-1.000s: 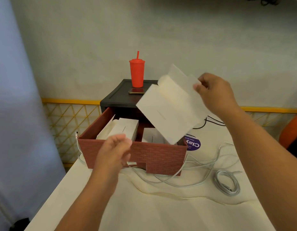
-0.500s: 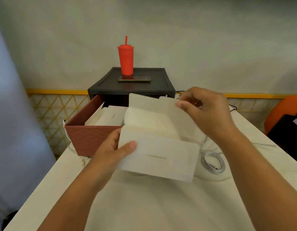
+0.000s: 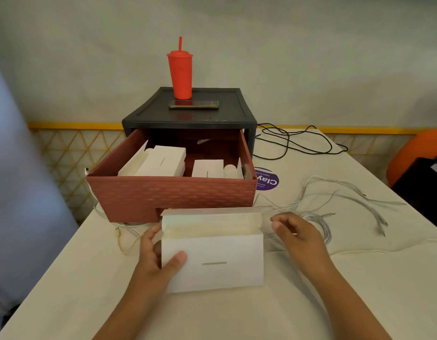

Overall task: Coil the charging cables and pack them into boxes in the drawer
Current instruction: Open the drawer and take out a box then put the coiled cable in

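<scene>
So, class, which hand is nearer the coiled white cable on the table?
Right. The right hand is right beside the coil; the left hand holds the other end of the white box.

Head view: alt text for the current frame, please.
A left hand grips an open white box on the table, in front of a pulled-out red drawer holding more boxes. The right hand hovers beside the box, near loose white cables.

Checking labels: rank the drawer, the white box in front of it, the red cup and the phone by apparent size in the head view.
1. drawer
2. white box, though nearness to the camera inflates it
3. red cup
4. phone, lying flat and foreshortened
</scene>
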Motion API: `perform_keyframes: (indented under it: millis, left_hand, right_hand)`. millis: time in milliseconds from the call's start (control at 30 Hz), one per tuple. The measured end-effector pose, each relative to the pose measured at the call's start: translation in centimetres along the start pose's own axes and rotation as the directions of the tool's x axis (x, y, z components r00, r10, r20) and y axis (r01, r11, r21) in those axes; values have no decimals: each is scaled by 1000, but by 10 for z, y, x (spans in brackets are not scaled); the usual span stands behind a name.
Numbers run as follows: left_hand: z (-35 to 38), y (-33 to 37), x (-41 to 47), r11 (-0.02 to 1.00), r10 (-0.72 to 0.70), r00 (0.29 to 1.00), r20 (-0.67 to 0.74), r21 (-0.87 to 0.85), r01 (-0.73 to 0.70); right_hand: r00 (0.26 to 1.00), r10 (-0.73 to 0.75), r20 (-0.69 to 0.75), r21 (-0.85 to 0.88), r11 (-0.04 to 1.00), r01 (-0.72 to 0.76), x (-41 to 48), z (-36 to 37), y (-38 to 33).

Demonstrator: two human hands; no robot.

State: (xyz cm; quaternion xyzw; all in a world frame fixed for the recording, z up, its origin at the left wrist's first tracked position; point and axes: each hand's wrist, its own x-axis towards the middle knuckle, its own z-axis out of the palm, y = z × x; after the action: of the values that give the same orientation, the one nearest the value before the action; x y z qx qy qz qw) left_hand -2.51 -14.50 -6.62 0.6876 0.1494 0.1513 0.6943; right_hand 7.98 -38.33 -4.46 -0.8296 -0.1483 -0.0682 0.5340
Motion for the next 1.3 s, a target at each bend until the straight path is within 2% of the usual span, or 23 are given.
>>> perform_keyframes:
  millis: [67,133,200,333,500,567,633,700,800,833,900,967,1033,1100,1233,1300]
  left_hand:
    - [0,-2,-2,998,45,999,-24,49,-43]
    - [1,-3,-6,994,84,996,-29,67,-82]
    - [1,-3,-8,990,118,993,3,83,-118]
    - [-4,3,-7,980,124,990,65,147,-132]
    - [-11,13,-6,969,87,985,150,217,-119]
    - [-16,15,-6,970,67,980,189,220,-108]
    - [-20,18,-6,960,59,973,223,253,-116]
    - [-23,21,-6,943,48,972,230,309,-120]
    - [-22,25,-7,918,47,970,238,372,-136]
    - [-20,27,-7,911,53,969,242,386,-146]
    - [-17,29,-9,892,70,967,245,418,-171]
    - [-12,29,-11,876,81,970,231,447,-180]
    - [-9,31,-12,865,89,971,220,466,-185]
    - [-8,33,-14,854,92,972,217,486,-189]
    - [-8,36,-17,851,92,973,211,492,-187]
    - [-8,36,-17,851,99,973,210,489,-193]
  right_hand:
    - [996,16,-87,-170,985,-31,7,-8,8]
    - [983,24,-180,-379,921,-92,13,-19,21]
    - [976,40,-212,-512,846,-146,15,-31,35]
    - [970,199,-138,-606,758,-242,9,-40,45]
    - [990,112,-88,-732,667,-141,6,-40,48]
    - [993,75,-89,-707,698,-116,8,-41,47]
    - [991,26,-128,-599,795,-99,7,-45,39]
    - [979,-21,-202,-449,890,-74,6,-50,25]
    - [964,-14,-265,-140,990,-24,3,-62,-5]
    - [968,-22,-249,-6,1000,21,1,-66,-17]
    - [984,-90,-152,266,955,129,-6,-72,-43]
    - [980,-199,0,387,904,183,-13,-73,-63]
    - [957,-273,100,411,887,210,-16,-63,-79]
    - [942,-293,162,358,907,221,-19,-45,-86]
    - [957,-226,182,178,965,193,-22,-9,-87]
    - [941,-245,233,11,968,250,-22,4,-84]
